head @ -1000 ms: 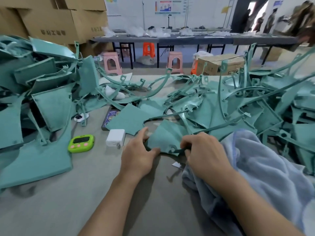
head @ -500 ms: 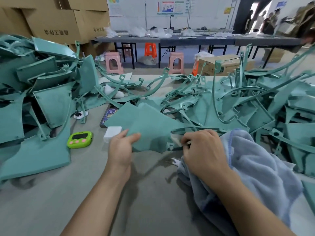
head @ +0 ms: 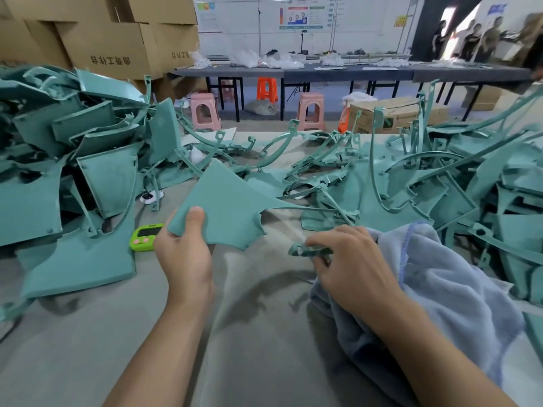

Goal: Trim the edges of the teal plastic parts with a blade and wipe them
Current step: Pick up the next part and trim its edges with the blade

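My left hand grips the near corner of a flat teal plastic panel and holds it lifted above the table, thumb on top. A thin arm of the panel stretches right toward the pile. My right hand pinches a small teal strip with a looped end just above the table, apart from the panel. A light blue towel lies bunched under and beside my right wrist. I cannot make out a blade.
Heaps of teal panels rise on the left and curved teal frames on the right. A green timer sits by my left hand. Grey table surface lies in front; cardboard boxes stand behind.
My left hand has lifted the teal panel up and to the left. My right hand has come away from the panel holding the small looped strip.
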